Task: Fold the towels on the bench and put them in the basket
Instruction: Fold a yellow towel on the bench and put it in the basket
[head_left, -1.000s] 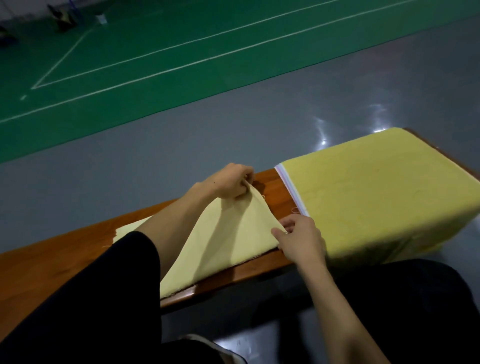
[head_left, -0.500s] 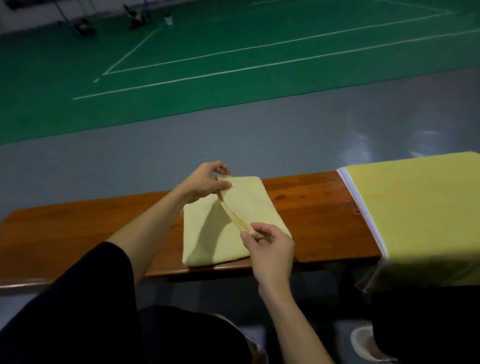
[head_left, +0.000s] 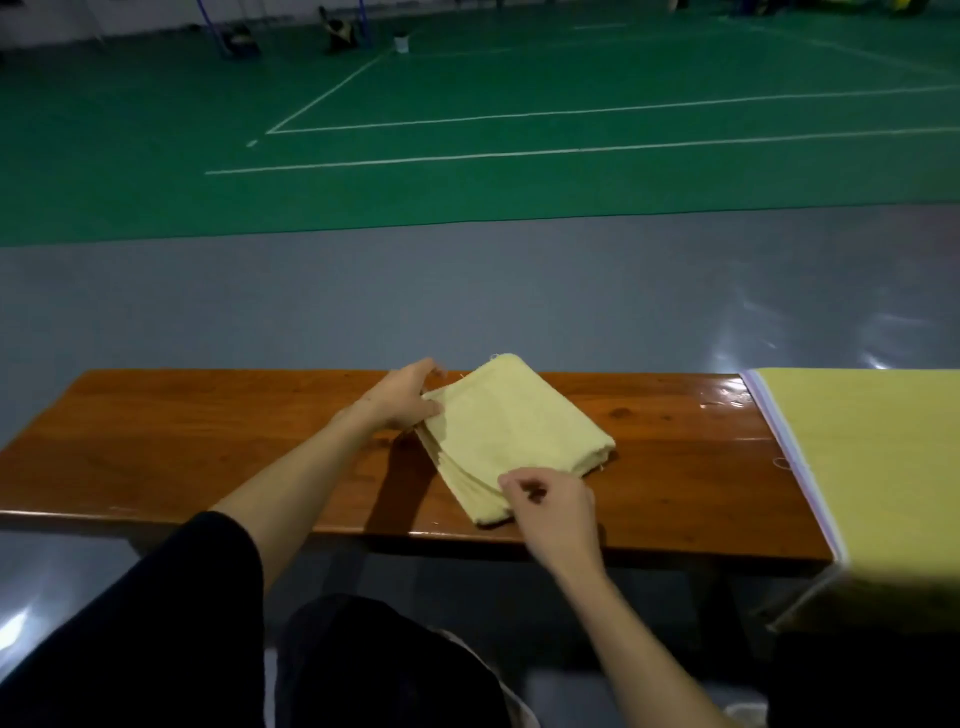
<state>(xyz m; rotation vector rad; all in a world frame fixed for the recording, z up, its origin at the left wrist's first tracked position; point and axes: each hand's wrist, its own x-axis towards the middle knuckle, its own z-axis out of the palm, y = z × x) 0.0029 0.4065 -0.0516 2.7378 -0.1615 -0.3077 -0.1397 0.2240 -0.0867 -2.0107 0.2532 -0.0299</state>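
Note:
A pale yellow towel lies folded into a small rectangle on the brown wooden bench, turned at an angle. My left hand holds its far left corner, thumb on top of the cloth. My right hand pinches the near corner at the bench's front edge, with the fingers curled over the layered edges. A stack of larger yellow towels covers the right end of the bench and hangs over its front. No basket is in view.
Grey floor lies beyond the bench, then a green court with white lines. Dark bags and a small cup sit far off at the back. My dark-clothed knees are below the bench's front edge.
The towel has been folded over again into a smaller, thicker rectangle and lies flat. Both hands moved to its left-side corners. The camera view shifted left, so the stack sits further right.

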